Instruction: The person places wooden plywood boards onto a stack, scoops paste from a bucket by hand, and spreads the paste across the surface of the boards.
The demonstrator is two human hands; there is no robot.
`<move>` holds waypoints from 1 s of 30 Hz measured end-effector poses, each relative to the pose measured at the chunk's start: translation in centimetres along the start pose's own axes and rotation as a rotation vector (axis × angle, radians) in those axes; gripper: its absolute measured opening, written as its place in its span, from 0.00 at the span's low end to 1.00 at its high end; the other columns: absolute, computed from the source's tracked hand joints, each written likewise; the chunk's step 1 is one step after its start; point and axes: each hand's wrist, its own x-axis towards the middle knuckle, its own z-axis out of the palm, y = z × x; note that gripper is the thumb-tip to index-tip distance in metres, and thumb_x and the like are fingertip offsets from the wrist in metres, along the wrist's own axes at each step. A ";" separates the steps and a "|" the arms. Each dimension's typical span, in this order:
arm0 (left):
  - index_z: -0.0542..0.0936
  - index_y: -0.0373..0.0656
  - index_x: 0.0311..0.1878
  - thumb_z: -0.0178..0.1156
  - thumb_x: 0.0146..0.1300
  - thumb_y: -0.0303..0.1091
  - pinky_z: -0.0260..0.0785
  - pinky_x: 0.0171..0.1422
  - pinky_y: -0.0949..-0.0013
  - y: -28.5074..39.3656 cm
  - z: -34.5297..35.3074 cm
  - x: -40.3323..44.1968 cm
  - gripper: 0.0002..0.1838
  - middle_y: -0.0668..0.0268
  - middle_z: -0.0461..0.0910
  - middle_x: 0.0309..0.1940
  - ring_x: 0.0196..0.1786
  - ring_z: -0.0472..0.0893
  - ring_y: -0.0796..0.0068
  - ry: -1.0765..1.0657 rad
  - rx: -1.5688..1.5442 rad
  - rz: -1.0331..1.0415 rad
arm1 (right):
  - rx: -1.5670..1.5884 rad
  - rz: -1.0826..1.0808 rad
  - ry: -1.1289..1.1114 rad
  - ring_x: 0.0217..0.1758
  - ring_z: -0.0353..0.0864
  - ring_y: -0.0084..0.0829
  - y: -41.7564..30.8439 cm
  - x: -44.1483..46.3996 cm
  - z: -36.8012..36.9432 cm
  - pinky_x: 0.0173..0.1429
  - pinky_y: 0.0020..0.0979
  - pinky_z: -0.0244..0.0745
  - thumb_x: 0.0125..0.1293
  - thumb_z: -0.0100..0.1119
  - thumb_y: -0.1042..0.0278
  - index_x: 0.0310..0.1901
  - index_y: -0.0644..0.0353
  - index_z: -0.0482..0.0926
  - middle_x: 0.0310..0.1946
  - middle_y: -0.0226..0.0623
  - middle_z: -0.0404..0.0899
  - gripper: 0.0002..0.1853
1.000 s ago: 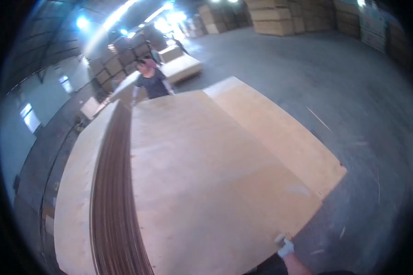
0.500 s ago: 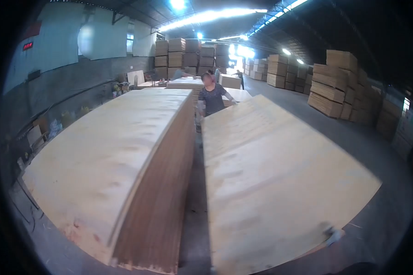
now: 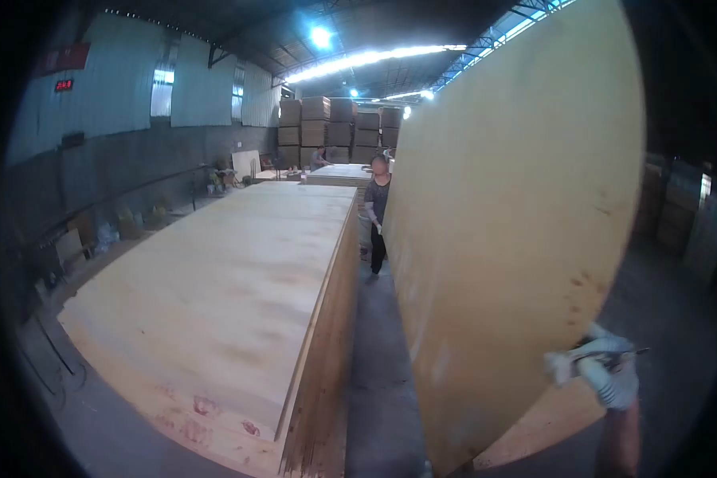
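A large plywood sheet point(image 3: 510, 199) stands tilted steeply on its edge at the right. My right hand point(image 3: 605, 370), in a pale glove, is closed on its near right edge, with fingers lying against the face. A thin dark-tipped object sticks out of this glove; its kind is unclear. At the sheet's bottom corner shows a small pale patch that may be my left glove; its fingers are hidden. To the left is a tall stack of plywood sheets point(image 3: 223, 279). Across the sheet, a co-worker point(image 3: 378, 203) has one gloved hand near its far edge.
More plywood point(image 3: 546, 426) lies low under the raised sheet. A narrow floor aisle point(image 3: 378, 358) runs between the left stack and the sheet. Tall board piles point(image 3: 315, 131) stand at the back, and another person point(image 3: 319, 157) is near a farther stack. Clutter lines the left wall.
The plywood sheet has swung from lying nearly flat to standing steeply on edge. My right hand has risen with its edge. The co-worker's arm has dropped lower.
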 end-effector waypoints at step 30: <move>0.88 0.46 0.43 0.65 0.72 0.58 0.75 0.56 0.51 18.1 -8.8 -5.6 0.22 0.60 0.86 0.35 0.51 0.85 0.58 0.253 1.418 0.177 | 0.920 0.939 -0.683 0.52 0.93 0.42 35.5 2.5 31.5 0.57 0.47 0.91 0.79 0.65 0.61 0.61 0.76 0.85 0.54 0.50 0.91 0.23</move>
